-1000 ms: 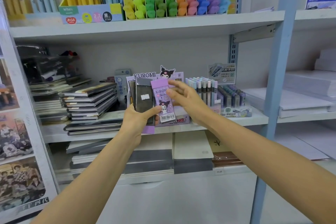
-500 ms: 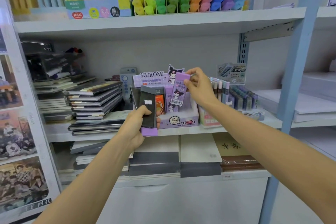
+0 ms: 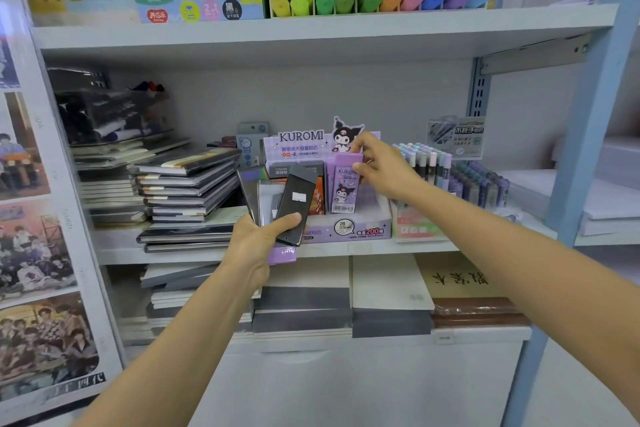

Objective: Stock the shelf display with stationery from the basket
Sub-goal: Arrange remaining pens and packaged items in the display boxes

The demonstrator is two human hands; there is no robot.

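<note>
Pinching the top edge of a slim purple plastic lead case [image 3: 344,189] between thumb and fingertips, the right hand [image 3: 384,170] holds it upright in the right side of a purple cardboard Kuromi display box [image 3: 346,227] on the grey middle shelf [image 3: 363,249]. The left hand [image 3: 258,243], fingers curled and thumb pressed across, grips a fan of flat dark and purple cases [image 3: 294,204]. These look light, rigid and smooth, likely slippery; gripping the narrow edges near the top seems safest.

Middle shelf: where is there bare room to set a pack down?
Bare: the front strip of the middle shelf before the Kuromi box, and the front corner left of the notebook stack. Crowded: box and lead-tube display stand side by side.
</note>
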